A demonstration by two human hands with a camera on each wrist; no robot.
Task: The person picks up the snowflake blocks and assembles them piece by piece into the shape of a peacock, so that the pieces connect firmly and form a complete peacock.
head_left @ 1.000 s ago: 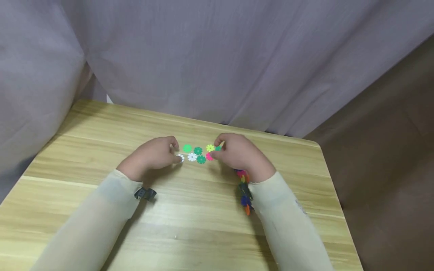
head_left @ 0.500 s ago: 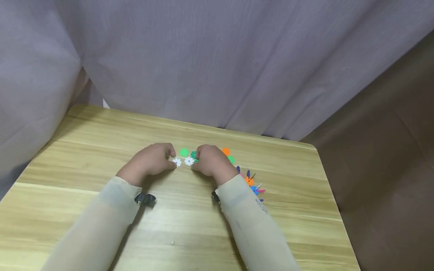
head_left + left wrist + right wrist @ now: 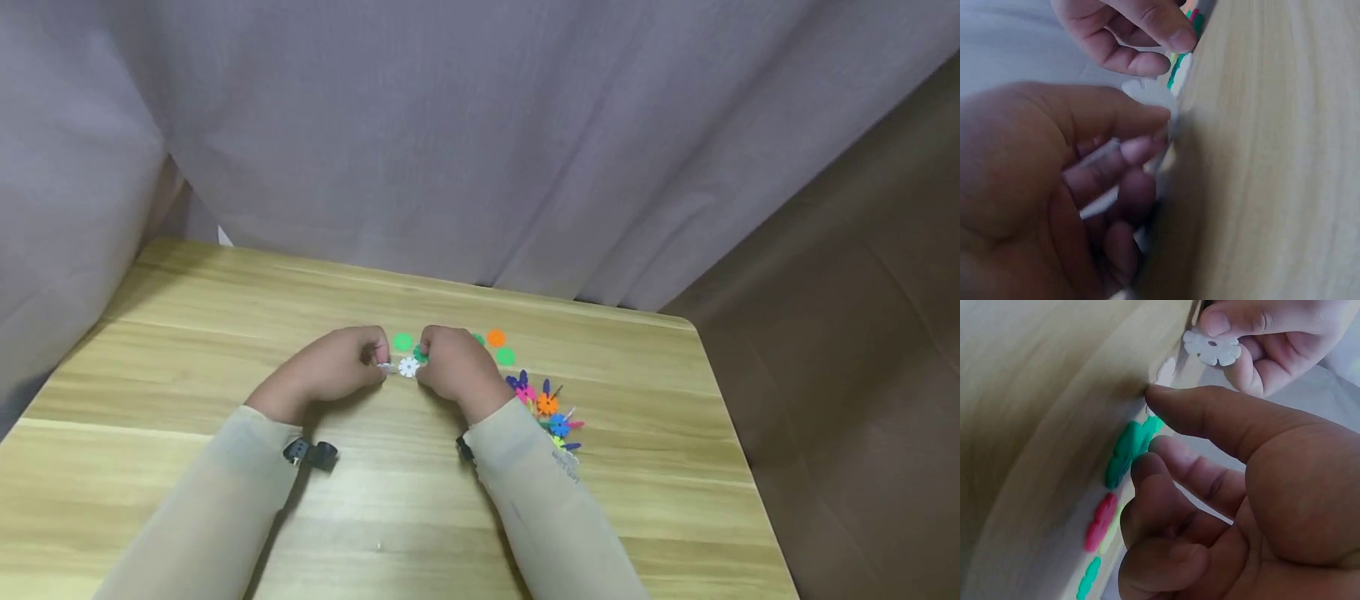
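My left hand pinches a white snowflake disc between thumb and forefinger, lifted just off the wooden table; the left wrist view shows the same white disc above my curled fingers. A second white disc lies flat between the two hands. My right hand is curled, its thumb and forefinger set either side of a dark green disc lying on the table. A light green disc sits just behind the hands.
An orange disc and a green disc lie right of my right hand. A joined cluster of coloured discs lies by my right sleeve. A pink disc sits under my right palm. Grey curtain hangs behind the table.
My right hand moved left across the discs, uncovering the coloured cluster, and now sits close to the left hand. The left hand has lifted one white disc off the table.
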